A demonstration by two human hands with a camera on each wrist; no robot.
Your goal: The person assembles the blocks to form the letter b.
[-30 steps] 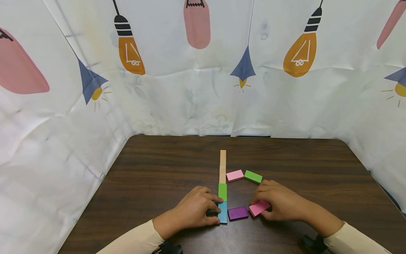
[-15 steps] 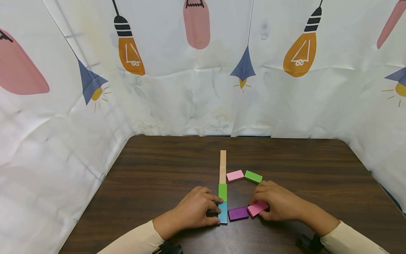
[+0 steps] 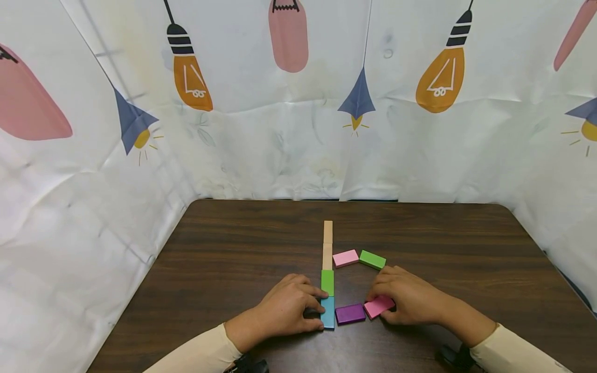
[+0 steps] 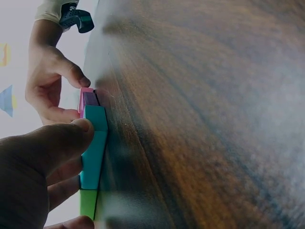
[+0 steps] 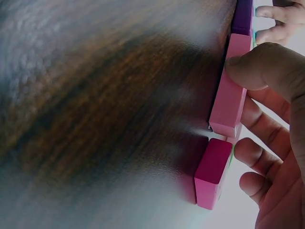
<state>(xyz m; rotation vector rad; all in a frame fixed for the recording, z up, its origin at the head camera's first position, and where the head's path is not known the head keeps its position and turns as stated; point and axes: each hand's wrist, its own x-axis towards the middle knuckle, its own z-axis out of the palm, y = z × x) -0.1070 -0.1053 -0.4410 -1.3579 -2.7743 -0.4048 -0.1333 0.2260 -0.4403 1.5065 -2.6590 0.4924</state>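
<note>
A line of flat blocks runs away from me: a blue block [image 3: 328, 313], a green one [image 3: 327, 283], then two plain wooden blocks [image 3: 328, 243]. My left hand [image 3: 290, 305] rests along the line's left side, fingertips touching the blue block and its seam with the green one. Right of the blue block lies a purple block [image 3: 350, 314]. My right hand [image 3: 410, 298] pinches a pink block [image 3: 379, 306], its near corner close to the purple one. In the right wrist view, a magenta block [image 5: 212, 167] stands by the curled fingers; the hand hides it in the head view.
A light pink block [image 3: 345, 258] and a second green block [image 3: 372, 259] curve off the line's right side behind the right hand. Everything lies on a dark wooden table [image 3: 233, 233]. A white patterned curtain [image 3: 289, 145] hangs behind it.
My right hand has slid slightly left with the pink block, narrowing the gap to the purple block, then stayed still. The left hand has kept its place.
</note>
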